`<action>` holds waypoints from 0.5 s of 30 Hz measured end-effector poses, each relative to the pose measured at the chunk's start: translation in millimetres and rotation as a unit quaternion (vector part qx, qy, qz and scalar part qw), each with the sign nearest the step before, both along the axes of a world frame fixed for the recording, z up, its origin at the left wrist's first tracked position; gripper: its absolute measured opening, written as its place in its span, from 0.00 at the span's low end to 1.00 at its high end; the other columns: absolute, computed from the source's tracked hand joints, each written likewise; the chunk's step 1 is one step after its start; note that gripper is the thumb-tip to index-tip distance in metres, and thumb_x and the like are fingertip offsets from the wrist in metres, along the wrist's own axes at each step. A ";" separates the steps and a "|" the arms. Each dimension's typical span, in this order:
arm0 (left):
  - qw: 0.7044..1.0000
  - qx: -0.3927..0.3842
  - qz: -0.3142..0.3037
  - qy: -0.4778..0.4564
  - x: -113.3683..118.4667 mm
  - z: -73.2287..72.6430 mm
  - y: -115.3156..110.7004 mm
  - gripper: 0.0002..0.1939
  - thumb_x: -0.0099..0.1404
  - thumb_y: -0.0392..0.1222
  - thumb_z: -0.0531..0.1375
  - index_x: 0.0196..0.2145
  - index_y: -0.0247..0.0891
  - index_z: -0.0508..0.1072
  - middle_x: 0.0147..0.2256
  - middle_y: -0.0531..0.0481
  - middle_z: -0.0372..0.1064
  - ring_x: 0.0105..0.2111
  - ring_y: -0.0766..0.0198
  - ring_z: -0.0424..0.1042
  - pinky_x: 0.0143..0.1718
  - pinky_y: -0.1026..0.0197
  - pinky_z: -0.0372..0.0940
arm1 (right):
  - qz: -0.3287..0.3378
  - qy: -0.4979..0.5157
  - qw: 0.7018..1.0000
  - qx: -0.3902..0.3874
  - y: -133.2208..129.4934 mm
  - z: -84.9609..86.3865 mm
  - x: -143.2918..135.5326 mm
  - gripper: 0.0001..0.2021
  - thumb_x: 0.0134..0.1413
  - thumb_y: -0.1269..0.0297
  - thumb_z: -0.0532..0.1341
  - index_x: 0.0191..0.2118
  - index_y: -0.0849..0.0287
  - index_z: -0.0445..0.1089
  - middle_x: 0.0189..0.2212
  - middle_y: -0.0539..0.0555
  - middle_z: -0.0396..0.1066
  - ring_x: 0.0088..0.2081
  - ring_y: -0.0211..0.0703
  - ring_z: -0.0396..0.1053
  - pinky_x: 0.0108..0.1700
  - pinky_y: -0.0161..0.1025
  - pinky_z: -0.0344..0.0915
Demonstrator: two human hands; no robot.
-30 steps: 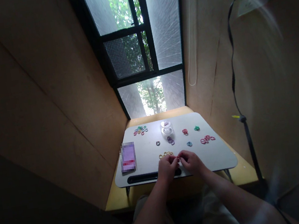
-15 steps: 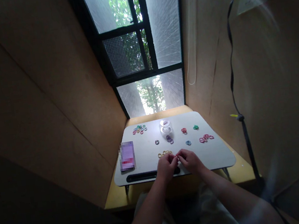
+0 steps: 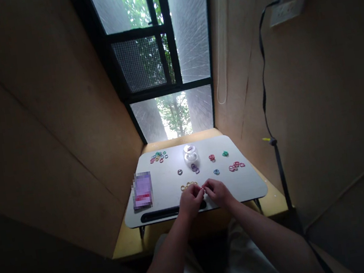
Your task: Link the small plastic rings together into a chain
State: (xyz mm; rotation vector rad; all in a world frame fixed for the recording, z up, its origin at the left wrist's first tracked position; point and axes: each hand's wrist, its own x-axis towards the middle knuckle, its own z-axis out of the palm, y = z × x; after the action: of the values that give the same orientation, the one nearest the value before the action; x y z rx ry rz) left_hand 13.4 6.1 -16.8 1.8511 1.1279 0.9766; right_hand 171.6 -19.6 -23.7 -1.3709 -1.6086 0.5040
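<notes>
My left hand (image 3: pixel 191 199) and my right hand (image 3: pixel 217 191) meet fingertip to fingertip above the front of a white lap table (image 3: pixel 162 191). Both are closed in a pinch on a small red hair tie (image 3: pixel 203 188), mostly covered by the fingers. Just beyond my left hand lie yellow hair ties (image 3: pixel 189 185). Farther back are a purple group (image 3: pixel 195 169), a dark tie (image 3: pixel 180 172) and a blue group (image 3: pixel 216 172). To the right sit red ties (image 3: pixel 211 157), green ties (image 3: pixel 225 153) and pink ties (image 3: pixel 237 166).
A clear rounded container (image 3: pixel 190 155) stands near the back middle. At the back left is a mixed-colour heap of ties (image 3: pixel 158 157). A blurred-out phone-like object (image 3: pixel 142 190) lies on the left. A black slot (image 3: pixel 161 214) runs along the front edge. Walls flank both sides; a black cord (image 3: pixel 268 97) hangs right.
The camera view has turned slightly, so the whole scene sits farther left. Both hands stay pinched together at the same spot over the table, and the tie groups look unchanged.
</notes>
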 end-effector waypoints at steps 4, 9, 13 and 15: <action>1.000 0.002 0.008 -0.004 0.4 1.3 -0.5 0.11 0.61 0.49 0.58 0.28 0.38 0.70 0.23 0.54 0.68 0.24 0.67 0.66 0.27 0.65 0.59 | 0.005 0.007 1.000 0.000 1.4 -2.6 0.1 0.05 0.53 0.68 0.57 0.30 0.58 0.70 0.26 0.50 0.73 0.28 0.39 0.68 0.32 0.34 0.61; 1.000 -0.006 0.007 -0.026 1.8 -1.8 0.0 0.10 0.61 0.47 0.58 0.30 0.38 0.69 0.25 0.53 0.69 0.24 0.66 0.69 0.28 0.65 0.61 | 0.011 -0.004 1.000 -0.002 0.9 -1.4 0.5 0.05 0.54 0.68 0.57 0.30 0.58 0.71 0.26 0.50 0.73 0.28 0.39 0.68 0.33 0.34 0.62; 0.999 -0.022 0.004 -0.049 1.7 -3.4 -1.0 0.08 0.61 0.45 0.58 0.32 0.38 0.70 0.26 0.52 0.71 0.26 0.66 0.71 0.28 0.65 0.63 | 0.010 -0.017 1.000 -0.008 0.0 1.1 0.6 0.05 0.54 0.67 0.58 0.29 0.58 0.70 0.25 0.50 0.72 0.27 0.39 0.68 0.31 0.34 0.61; 0.997 -0.038 -0.005 -0.064 1.9 -2.3 -2.1 0.08 0.61 0.45 0.57 0.34 0.38 0.71 0.27 0.52 0.72 0.26 0.66 0.71 0.28 0.65 0.65 | 0.010 -0.015 1.000 -0.011 -0.3 1.8 0.6 0.05 0.54 0.67 0.58 0.29 0.58 0.70 0.25 0.50 0.73 0.27 0.39 0.68 0.31 0.34 0.61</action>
State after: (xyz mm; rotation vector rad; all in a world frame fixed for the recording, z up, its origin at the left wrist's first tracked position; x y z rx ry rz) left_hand 15.3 4.0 -19.1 1.7080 1.0637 1.0179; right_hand 172.1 -19.9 -21.9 -1.3852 -1.6480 0.5159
